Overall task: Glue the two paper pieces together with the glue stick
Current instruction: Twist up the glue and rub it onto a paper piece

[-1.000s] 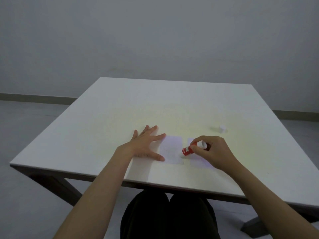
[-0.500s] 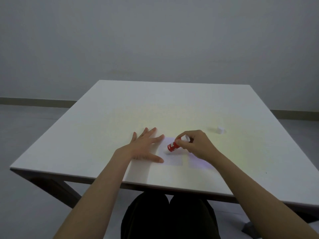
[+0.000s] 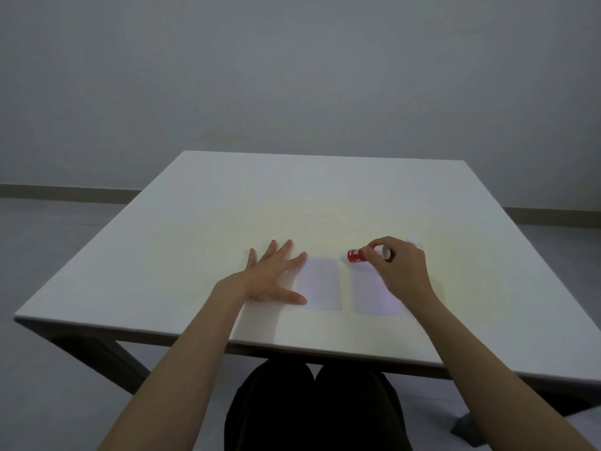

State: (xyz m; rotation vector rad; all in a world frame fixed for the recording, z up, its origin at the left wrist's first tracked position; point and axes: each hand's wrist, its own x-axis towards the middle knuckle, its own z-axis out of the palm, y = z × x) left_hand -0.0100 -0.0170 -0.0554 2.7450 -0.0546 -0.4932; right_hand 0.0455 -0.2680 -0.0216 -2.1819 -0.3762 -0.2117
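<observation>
Right hand (image 3: 401, 266) grip holds the red-labelled glue stick (image 3: 357, 255) tilted; left hand (image 3: 272, 278) splayed flat beside pale paper (image 3: 320, 283)

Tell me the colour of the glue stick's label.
Red with white lettering, on the glue stick in the right hand; head view.

Two papers lie side by side on the surface (image 3: 201, 242), left paper (image 3: 320, 284) and right paper (image 3: 374, 296) apart. The left hand (image 3: 271, 279) lies flat beside the left paper. The right hand (image 3: 401, 270) holds the glue stick (image 3: 356, 255) above the right paper's far edge.
</observation>
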